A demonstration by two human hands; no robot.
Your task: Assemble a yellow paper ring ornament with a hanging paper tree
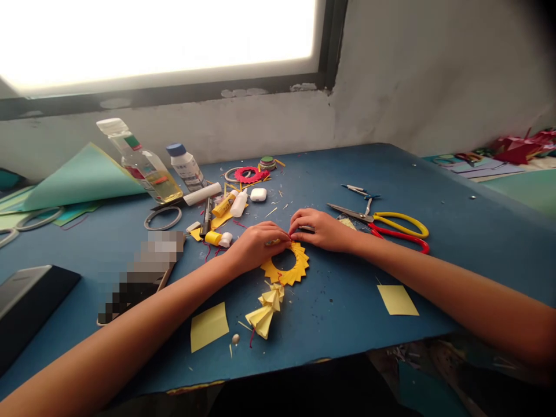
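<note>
We recorded a yellow paper ring (pixel 287 269) lying flat on the blue table (pixel 456 231), near its front edge and roughly at its middle. The ring was built of folded, overlapping segments whose pointed tips fanned outward around an open centre, through which the table showed. Being round, it had no long axis that we could state. Its far edge lay under both hands.

The left hand (pixel 256 244) rested curled over the ring's upper left, fingers drawn together at the rim. The right hand (pixel 321 229) met it from the other side, its fingertips pinched at the same spot on the rim. What, if anything, lay between the fingertips we could not tell.

Just in front of the ring lay a pale yellow pleated paper piece (pixel 266 311), its long axis running from near the ring toward the table's front left. Two flat yellow paper squares (pixel 209 326) lay apart on either side.

As to containers, we noted a clear bottle (pixel 143 165) holding yellowish liquid in its lower part and a small white bottle with a blue cap (pixel 186 166), contents not visible. Scissors with yellow and red handles (pixel 386 226) lay just right of the right hand.
</note>
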